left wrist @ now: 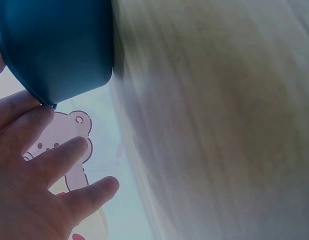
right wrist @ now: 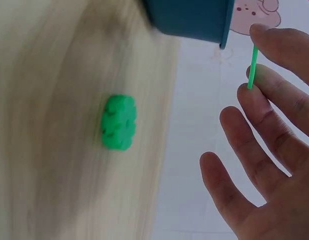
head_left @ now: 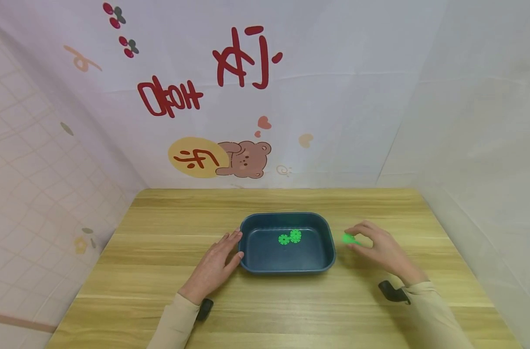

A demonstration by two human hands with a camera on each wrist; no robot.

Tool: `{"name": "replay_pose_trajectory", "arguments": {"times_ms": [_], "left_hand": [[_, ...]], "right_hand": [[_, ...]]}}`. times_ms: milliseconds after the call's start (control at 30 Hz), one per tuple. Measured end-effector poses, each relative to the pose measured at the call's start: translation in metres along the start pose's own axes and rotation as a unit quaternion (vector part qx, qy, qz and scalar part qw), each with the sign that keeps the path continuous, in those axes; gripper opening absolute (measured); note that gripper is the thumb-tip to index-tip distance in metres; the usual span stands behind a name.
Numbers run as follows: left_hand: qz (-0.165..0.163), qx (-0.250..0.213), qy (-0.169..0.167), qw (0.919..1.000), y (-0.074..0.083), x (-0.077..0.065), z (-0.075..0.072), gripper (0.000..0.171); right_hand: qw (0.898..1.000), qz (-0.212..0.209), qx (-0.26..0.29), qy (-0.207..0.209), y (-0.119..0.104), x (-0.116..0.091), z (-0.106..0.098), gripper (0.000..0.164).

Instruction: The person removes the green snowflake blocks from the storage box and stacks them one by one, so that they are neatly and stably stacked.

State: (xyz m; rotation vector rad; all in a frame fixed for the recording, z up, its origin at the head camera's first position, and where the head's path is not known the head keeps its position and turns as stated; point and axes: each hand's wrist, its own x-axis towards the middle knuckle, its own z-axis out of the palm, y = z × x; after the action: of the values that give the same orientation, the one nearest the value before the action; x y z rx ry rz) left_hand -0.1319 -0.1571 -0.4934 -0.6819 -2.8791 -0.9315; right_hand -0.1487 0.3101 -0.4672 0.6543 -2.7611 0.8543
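My right hand (head_left: 378, 247) is in the air just right of a dark blue tray (head_left: 287, 269). Its thumb and fingertips pinch a thin green snowflake disc (right wrist: 253, 67), seen edge-on in the right wrist view. A scalloped green piece (right wrist: 118, 122), somewhat blurred, appears against the tabletop in that view. Inside the tray are green notched discs (head_left: 284, 239), lying close together right of its middle. Extended fingers of my left hand (head_left: 213, 266) touch the tray's left rim. In the left wrist view, fingertips meet the tray's edge (left wrist: 49, 102), with two other fingers spread away from it.
The tray stands on a wood-grain table (head_left: 282, 310). Behind the table hangs a white cloth wall (head_left: 343, 121) with red characters and a printed bear (head_left: 247, 160). More cloth closes off both sides. A dark wrist device (head_left: 393, 292) sits by the right sleeve.
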Motion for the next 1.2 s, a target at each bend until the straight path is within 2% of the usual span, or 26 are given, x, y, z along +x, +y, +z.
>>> {"name": "replay_pose_trajectory", "arguments": {"times_ms": [367,667,1200], "left_hand": [[-0.005,-0.003,-0.004,1.0000,0.001,-0.001,-0.001,0.060],[-0.004,-0.002,-0.004,1.0000,0.002,-0.001,-0.002,0.060],[-0.004,-0.002,-0.003,1.0000,0.002,-0.001,-0.001,0.060]], "right_hand": [[1.000,0.008,-0.005,-0.023,0.012,-0.003,-0.007,0.033],[1.000,0.001,-0.011,-0.022,0.020,-0.002,-0.007,0.032],[0.997,0.018,-0.007,-0.071,0.039,-0.003,-0.002,0.028]]}}
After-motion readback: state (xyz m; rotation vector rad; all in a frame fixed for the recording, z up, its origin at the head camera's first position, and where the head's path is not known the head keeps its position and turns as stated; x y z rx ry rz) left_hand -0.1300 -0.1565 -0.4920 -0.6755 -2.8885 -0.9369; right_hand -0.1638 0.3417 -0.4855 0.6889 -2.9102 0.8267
